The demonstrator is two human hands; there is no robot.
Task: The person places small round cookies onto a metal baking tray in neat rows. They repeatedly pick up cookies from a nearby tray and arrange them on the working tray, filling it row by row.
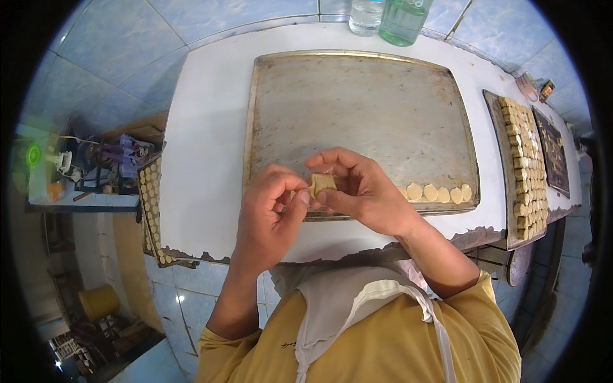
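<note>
Above the front edge of a large metal baking tray (359,110), my right hand (364,189) holds a short, thick piece of tan dough (323,182) between thumb and fingers. From the other side, my left hand (273,210) pinches the left end of the same piece with thumb and forefinger. The fingers partly hide that end. Flat, pale dough rounds (430,192) lie in a row along the tray's front right edge. My right wrist covers part of this row. The rest of the tray's visible surface is bare, worn metal.
The white table (206,143) has a chipped front edge. On the right, a tray (513,239) carries many dough pieces, beside a dark tray (550,148). A clear bottle (366,19) and a green bottle (403,24) stand behind. Another tray of rounds (152,206) is lower left.
</note>
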